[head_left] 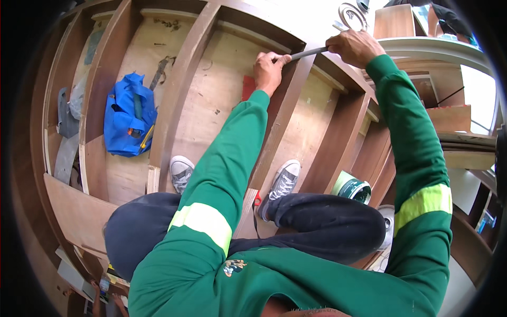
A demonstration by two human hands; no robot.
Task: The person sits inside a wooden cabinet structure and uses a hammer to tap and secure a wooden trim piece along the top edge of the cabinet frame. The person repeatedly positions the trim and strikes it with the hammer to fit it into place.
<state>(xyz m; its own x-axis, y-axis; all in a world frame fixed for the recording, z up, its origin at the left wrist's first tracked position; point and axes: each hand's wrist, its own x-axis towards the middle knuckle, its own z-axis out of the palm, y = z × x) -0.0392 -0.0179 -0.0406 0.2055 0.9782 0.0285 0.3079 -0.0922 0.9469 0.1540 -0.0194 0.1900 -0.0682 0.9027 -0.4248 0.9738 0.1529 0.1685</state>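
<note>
A narrow grey-brown strip (pixel 309 53), which looks like edge banding, stretches between my hands over the far end of a brown divider board (pixel 288 105). My left hand (pixel 269 71) is closed, pinching the strip's left end by the divider's top edge. Farther right, my right hand (pixel 359 47) is closed around the strip's other part, beside a loose coil (pixel 353 17) of similar band. Whether the coil joins the strip is hidden behind the fingers. A red flat piece (pixel 248 87) lies partly behind my left hand, inside the compartment.
Several dividers split the wooden frame into compartments. A blue bag (pixel 129 116) with tools sits in one. By my right knee are an opened tin (pixel 355 189) and a metal can (pixel 388 224). A red handle (pixel 257 198) shows near my shoe. Boards (pixel 449 119) are stacked right. Another person's hands (pixel 96 293) appear lower left.
</note>
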